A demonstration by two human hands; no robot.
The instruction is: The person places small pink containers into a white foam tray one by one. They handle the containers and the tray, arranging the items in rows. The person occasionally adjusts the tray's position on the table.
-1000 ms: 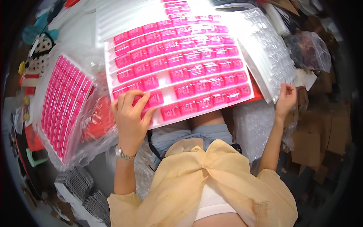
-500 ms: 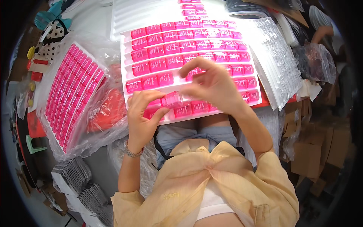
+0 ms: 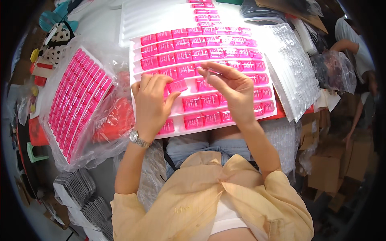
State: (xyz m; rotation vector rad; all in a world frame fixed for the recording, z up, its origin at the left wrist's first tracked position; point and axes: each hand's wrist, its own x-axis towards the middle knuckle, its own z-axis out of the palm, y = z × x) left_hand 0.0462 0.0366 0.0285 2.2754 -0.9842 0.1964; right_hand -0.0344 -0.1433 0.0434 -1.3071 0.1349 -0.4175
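My left hand (image 3: 152, 98) is closed on a small pink bottle (image 3: 177, 85), gripping it at its left end between thumb and fingers above a white tray (image 3: 178, 124). Rows of similar pink bottles (image 3: 209, 99) lie in that tray, with gaps in the rows near my left hand. Just right of the held bottle, my right hand (image 3: 235, 90) is raised over the rows, thumb and forefinger pinched together. Something small and clear seems to show at its fingertips, too faint to name. Bottles beneath both hands are partly hidden.
On the left, a second tray of pink bottles (image 3: 78, 104) lies on clear plastic wrap. White trays with clear plastic pieces (image 3: 291, 68) are stacked on the right. Cardboard boxes (image 3: 325, 170) stand on the floor at right, and another person (image 3: 349, 44) is at far right.
My left hand has moved away from me with the bottle, from the lower rows to the middle ones. My right hand has shifted slightly, its thumb and forefinger now closer together.
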